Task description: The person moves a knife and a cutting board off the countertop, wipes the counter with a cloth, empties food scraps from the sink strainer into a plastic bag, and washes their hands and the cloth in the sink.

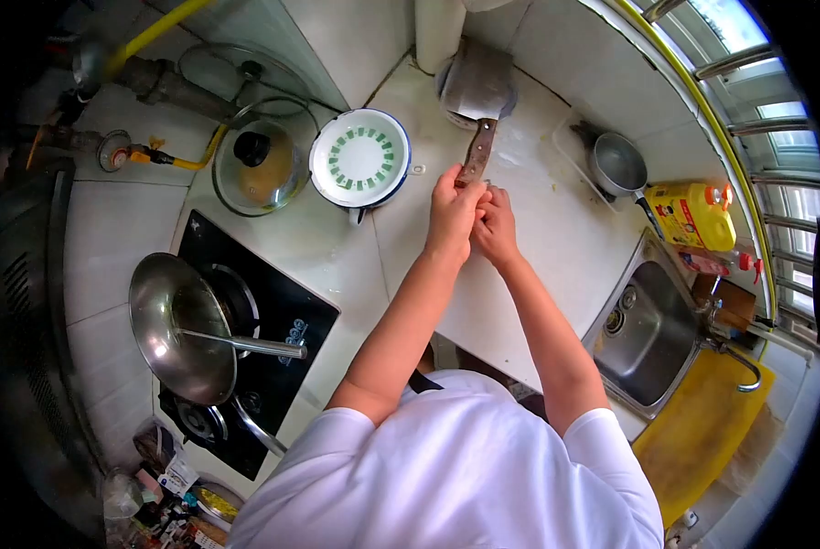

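1. The left hand [453, 218] is at the lower end of the brown handle of a cleaver [477, 91], its fingers curled in beside and partly over the wood. Whether they are grasping it firmly is hard to tell.
2. The right hand [497, 227] is drawn in against the left, its fingers bent and bunched where the two hands meet. Whether anything is pinched between them cannot be made out.
3. The cleaver points away from the person: its handle begins at the fingers, and its broad blade lies farther ahead, above a round dish [510, 99] that it largely covers.
4. Left of the fingers, on the desk [519, 306], sits a white enamel bowl [361, 157] with a dark rim and green marks inside. Beyond it, farther left, is a glass lid [286, 172] with a black knob.
5. Left of the fingers and nearer the body, a wok [167, 316] sits tilted over a black stove [314, 316], a metal utensil [254, 345] lying across it.
6. Right of the fingers are a small gray pan [618, 163] and a yellow jug [689, 218]; a steel sink [657, 343] lies to the right and nearer the body.
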Available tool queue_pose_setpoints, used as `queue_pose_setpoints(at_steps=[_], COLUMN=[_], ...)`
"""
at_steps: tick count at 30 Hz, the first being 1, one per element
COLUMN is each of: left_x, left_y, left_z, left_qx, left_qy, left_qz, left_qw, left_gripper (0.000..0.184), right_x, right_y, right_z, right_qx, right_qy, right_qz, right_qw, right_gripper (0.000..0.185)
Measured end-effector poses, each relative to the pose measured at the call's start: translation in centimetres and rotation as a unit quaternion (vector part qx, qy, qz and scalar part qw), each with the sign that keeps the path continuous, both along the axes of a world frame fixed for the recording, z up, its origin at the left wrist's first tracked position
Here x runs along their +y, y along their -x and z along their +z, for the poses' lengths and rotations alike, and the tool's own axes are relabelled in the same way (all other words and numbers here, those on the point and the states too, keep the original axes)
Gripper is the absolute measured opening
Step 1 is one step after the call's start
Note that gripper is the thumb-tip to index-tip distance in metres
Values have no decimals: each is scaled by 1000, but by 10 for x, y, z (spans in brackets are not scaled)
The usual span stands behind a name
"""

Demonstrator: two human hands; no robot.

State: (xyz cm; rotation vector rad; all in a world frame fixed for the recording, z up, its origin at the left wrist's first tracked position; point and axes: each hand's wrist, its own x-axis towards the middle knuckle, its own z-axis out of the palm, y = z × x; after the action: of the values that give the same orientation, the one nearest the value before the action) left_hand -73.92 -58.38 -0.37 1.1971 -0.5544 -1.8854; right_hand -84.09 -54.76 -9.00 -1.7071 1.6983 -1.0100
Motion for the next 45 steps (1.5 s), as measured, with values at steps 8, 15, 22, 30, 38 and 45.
queue_pose_setpoints(at_steps=[8,15,22,30,38,45], left_x=[-4,-4,-1,53,33,10], left_y=[-10,-13,-16,1,83,76], left_z=[-5,-10,-23,-36,-53,-85], left_qx=[-30,-29,-22,-73,-526,-500], left_qy=[-18,-29,-27,-38,493,588], left_qz=[-7,18,15,46,-252,-249], left_qw=[999,999,999,996,646,586], left_gripper=[55,58,59,60,68,45], right_x=[-27,-83,-56,40,133,138], right_y=[26,52,66,55,134,135], right_z=[8,-20,-3,42,12,3], right_qx=[38,73,226,85,219,297], right_qy=[109,109,17,65,-45,-84], right_qz=[-227,-232,-107,-145,-404,-415], right_qw=[967,964,968,984,887,856], right_gripper=[29,47,32,31,32,37])
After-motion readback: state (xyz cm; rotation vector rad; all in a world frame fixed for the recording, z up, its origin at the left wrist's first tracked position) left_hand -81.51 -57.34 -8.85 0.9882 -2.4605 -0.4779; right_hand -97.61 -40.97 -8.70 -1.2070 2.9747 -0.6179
